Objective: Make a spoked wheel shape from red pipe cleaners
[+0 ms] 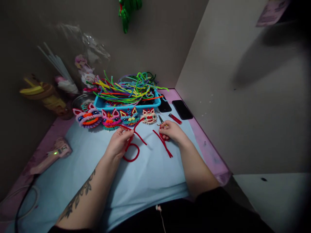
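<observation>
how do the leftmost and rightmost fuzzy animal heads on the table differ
The leftmost head looks larger than the rightmost head. The leftmost head is mainly lilac and pink, the rightmost head mostly off-white. The leftmost head's mouth shows orange and green, the rightmost head's red. Both have pointed ears.

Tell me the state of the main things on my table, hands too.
Left hand: closed on red pipe cleaners
Red pipe cleaners: bent, partly looped
Right hand: curled at the scissors, exact grip unclear
Scissors: blades visible, open or shut unclear
Blue basket: heaped with colorful pipe cleaners
Four animal heads: upright, in a row
Two phones: flat, screens dark
Glue gun: green light on
</observation>
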